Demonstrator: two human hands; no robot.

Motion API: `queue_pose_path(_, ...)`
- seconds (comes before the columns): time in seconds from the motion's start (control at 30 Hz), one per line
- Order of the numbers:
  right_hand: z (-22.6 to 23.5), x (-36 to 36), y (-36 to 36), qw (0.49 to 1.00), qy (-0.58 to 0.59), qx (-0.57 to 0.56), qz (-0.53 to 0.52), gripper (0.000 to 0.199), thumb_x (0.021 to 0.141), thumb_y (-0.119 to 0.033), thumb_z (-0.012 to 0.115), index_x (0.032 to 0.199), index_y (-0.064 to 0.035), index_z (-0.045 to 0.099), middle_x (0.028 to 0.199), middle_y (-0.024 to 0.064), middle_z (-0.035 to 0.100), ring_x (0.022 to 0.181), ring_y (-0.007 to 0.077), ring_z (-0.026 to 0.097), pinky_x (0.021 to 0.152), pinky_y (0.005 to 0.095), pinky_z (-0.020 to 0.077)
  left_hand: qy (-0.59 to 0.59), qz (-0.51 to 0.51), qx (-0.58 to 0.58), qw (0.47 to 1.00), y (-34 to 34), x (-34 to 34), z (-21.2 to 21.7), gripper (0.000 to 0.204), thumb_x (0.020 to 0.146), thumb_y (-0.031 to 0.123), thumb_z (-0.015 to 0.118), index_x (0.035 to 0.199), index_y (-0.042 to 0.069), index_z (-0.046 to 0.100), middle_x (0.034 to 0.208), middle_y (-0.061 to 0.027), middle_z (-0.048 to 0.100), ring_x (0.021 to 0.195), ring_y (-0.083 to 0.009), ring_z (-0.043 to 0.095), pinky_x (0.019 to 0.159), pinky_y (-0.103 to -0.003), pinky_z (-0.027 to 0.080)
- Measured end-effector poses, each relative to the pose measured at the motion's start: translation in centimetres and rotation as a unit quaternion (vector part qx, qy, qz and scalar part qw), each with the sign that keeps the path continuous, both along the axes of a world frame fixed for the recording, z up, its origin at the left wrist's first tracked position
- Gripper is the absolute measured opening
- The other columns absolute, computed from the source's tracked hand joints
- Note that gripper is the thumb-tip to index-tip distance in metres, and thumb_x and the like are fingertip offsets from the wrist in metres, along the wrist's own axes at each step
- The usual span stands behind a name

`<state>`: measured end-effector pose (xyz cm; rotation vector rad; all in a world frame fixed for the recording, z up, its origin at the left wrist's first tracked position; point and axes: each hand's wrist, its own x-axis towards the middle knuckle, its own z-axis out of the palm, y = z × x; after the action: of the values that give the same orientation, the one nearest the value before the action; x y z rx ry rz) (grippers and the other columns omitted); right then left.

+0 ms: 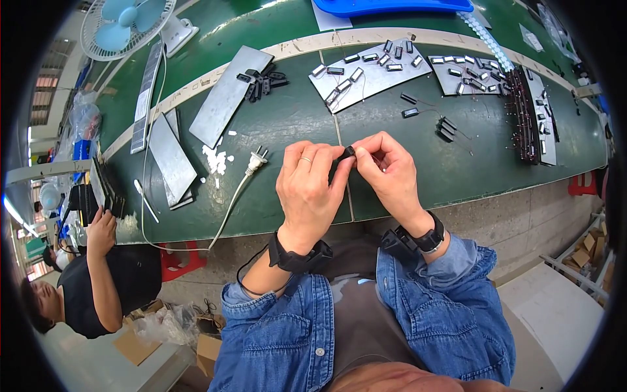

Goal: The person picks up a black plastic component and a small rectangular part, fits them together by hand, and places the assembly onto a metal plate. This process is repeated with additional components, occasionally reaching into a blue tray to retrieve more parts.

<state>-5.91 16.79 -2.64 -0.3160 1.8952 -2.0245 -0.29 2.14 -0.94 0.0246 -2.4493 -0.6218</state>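
Observation:
Above the near edge of the green table, my left hand (308,186) pinches a small black block-shaped part (347,153) between thumb and fingers. My right hand (390,171) meets it there, thumb and forefinger closed on the part's other end. Its details are mostly covered by my fingertips. Beyond my right hand lie a few loose black parts with thin wires (447,129) and a single black-rimmed part with a pale face (410,113). White paper scraps (216,161) are scattered left of my left hand, near a two-pin plug (257,160) on a white cord.
Metal plates bear rows of small wired parts (366,73) at the back; another plate (228,98) has a pile of black pieces (261,85). Bare plates (171,157) lie left. A dark rack with wires (522,117) stands right. A fan (124,23) and a co-worker (108,281) are left.

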Motion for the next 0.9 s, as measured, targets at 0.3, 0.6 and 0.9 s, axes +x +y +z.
queue_pose_path(0.3, -1.3, -0.2, -0.1, 0.996, 0.014, -0.074, 0.046, 0.016, 0.099, -0.004, 0.066, 0.114, -0.0021, 0.06, 0.105, 0.0025, 0.066, 0.093, 0.0063, 0.063, 0.08, 0.0205, 0.0508, -0.034, -0.028, -0.014, 0.999, -0.3, 0.8, 0.8, 0.016, 0.079, 0.008, 0.074, 0.093, 0.007, 0.066, 0.092, -0.0056, 0.067, 0.092, -0.0269, 0.065, 0.074, -0.037, 0.055)
queue_pose_path(0.6, -1.1, 0.1, 1.1, 0.995, -0.018, -0.086, 0.042, 0.034, 0.1, -0.001, 0.064, 0.132, -0.0005, 0.054, 0.111, 0.005, 0.067, 0.1, 0.0085, 0.064, 0.087, 0.0205, 0.0505, 0.046, -0.079, -0.105, 0.99, -0.9, 0.8, 0.5, 0.029, 0.077, 0.013, 0.077, 0.104, 0.004, 0.067, 0.103, -0.0079, 0.069, 0.092, -0.0278, 0.068, 0.075, -0.035, 0.058)
queue_pose_path(0.9, 0.8, 0.4, 0.2, 0.995, -0.024, -0.072, 0.066, 0.022, 0.102, -0.004, 0.063, 0.123, 0.0029, 0.063, 0.109, 0.0043, 0.068, 0.098, 0.0103, 0.064, 0.087, 0.0238, 0.0504, -0.07, -0.142, 0.063, 0.985, -3.0, 1.1, 0.4, 0.022, 0.094, 0.024, 0.072, 0.094, 0.005, 0.062, 0.087, -0.0077, 0.062, 0.08, -0.0281, 0.062, 0.065, -0.039, 0.053)
